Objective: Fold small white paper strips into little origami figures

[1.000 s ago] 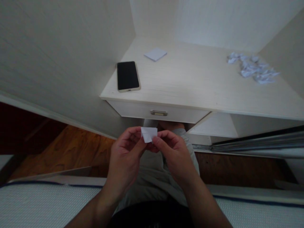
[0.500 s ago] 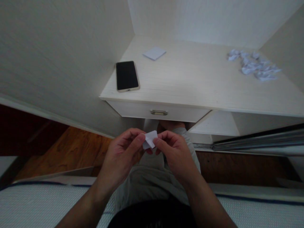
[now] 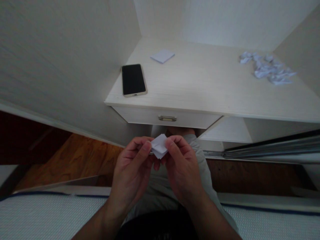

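Observation:
Between my two hands is a small folded white paper [image 3: 159, 146], held up in front of the drawer and above my lap. My left hand [image 3: 135, 163] pinches its left corner between thumb and fingers. On the right corner, the thumb and fingers of my right hand [image 3: 181, 163] are closed. The paper shows as a diamond with a folded flap across its middle. Some fingertips are hidden behind it.
On the white desk [image 3: 200, 83] lie a black-screened phone [image 3: 133, 80] at the left, a flat white paper [image 3: 162, 56] behind it, and several crumpled white papers [image 3: 268, 68] at the right. A drawer [image 3: 150, 115] is below the desktop.
The small paper has turned and now shows as a diamond with its corners at the sides. My right hand has shifted its grip to the right corner, and both hands have tilted slightly.

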Demonstrator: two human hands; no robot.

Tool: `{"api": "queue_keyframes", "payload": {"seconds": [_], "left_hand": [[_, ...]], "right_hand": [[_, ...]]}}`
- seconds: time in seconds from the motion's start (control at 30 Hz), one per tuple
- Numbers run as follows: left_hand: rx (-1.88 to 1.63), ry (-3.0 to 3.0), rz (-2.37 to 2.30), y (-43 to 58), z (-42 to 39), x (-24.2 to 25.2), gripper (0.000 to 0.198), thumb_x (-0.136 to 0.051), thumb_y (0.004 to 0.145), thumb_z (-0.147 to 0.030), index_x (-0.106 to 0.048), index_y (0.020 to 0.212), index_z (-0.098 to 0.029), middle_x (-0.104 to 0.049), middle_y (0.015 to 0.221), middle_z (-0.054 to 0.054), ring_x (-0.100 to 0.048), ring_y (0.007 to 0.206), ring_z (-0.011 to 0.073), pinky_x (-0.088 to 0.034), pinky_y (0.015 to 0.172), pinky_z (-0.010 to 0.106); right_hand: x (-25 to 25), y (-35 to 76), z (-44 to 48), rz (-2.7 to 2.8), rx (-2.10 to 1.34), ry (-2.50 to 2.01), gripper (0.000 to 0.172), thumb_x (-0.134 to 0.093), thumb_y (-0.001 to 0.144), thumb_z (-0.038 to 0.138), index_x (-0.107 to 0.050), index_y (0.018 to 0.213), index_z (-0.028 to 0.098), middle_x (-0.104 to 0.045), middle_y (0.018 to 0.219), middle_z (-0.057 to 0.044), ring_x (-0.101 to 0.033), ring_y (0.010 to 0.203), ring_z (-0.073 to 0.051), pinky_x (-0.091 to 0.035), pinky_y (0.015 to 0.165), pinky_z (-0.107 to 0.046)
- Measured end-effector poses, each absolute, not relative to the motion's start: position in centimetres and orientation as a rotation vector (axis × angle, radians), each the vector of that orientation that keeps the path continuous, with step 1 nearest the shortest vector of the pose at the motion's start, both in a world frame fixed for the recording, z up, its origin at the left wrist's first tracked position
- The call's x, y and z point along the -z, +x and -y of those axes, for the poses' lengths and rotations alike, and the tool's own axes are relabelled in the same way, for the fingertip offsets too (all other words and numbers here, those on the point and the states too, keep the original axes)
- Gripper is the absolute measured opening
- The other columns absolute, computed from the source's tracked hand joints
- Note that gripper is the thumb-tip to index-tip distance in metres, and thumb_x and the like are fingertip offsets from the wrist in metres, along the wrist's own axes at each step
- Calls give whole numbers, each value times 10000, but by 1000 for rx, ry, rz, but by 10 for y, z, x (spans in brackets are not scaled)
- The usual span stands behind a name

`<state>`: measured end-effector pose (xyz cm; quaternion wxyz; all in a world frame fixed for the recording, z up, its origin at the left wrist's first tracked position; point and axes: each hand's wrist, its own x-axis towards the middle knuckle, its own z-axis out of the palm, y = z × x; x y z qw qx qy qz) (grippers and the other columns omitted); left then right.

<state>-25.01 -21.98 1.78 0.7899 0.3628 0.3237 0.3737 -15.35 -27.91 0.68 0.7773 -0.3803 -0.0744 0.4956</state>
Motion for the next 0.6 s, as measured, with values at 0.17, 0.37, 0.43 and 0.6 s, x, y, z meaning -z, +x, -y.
{"api": "queue_keyframes", "payload": {"seconds": [0.17,0.37,0.43,0.6], "left_hand": [[-852,707,-714,-249,224,-25,204,-882,838,-350,-761,905,-201,-709,815,10,-592,622,97,-541,552,163],[-702,726,-704,-254,219,-27,239,-905,808,-367,-777,909,-192,-696,795,19,-609,648,121,-602,607,219],[-662,750,-700,-257,217,-26,240,-887,829,-367,-778,926,-178,-703,818,33,-630,677,137,-596,579,219],[-717,821,-717,-258,220,-25,174,-833,886,-336,-751,908,-185,-727,817,31,-649,636,144,-570,494,214]], "right_hand": [[-7,-156,285,164,-1121,-728,260,-918,803,396,-776,925,216,-733,852,3,-633,713,-119,-527,627,-235],[-4,-155,291,105,-1163,-710,219,-921,809,353,-763,851,208,-702,725,23,-632,642,-113,-535,571,-223],[-4,-155,291,107,-1158,-713,215,-918,813,350,-760,856,212,-709,728,20,-638,641,-115,-539,559,-220],[-5,-157,291,130,-1106,-746,197,-908,824,342,-765,856,211,-713,726,21,-636,619,-111,-536,517,-203]]}}
